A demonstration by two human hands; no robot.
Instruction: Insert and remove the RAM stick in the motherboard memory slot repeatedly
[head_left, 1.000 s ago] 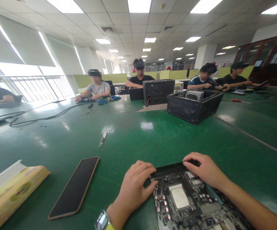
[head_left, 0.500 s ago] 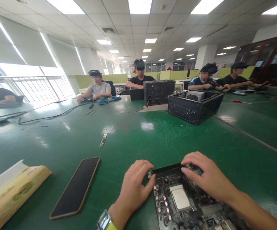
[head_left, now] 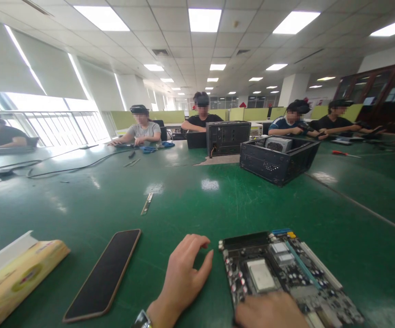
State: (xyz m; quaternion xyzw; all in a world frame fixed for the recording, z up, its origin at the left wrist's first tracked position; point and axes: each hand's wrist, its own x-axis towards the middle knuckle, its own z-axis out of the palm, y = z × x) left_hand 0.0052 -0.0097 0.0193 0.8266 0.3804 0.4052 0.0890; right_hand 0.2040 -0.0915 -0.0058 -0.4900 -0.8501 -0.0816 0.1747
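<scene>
From my remote station I see a large, bright office. Grid-tiled ceiling [head_left: 170, 23], rows of glowing rectangular light panels [head_left: 204, 20] running back, a dark air vent [head_left: 160, 52] between them. On my left: pale blinds [head_left: 57, 68] partly lowered, strong daylight below, a white railing [head_left: 70, 127] at the windows [head_left: 29, 101]. Yellow-green partitions [head_left: 170, 113] across the back; a pale column [head_left: 292, 86] right of centre. Far right, I note a dark reddish cabinet [head_left: 389, 89] with glass doors. Green tabletop [head_left: 184, 205] in front, glossy, carrying light reflections.
</scene>
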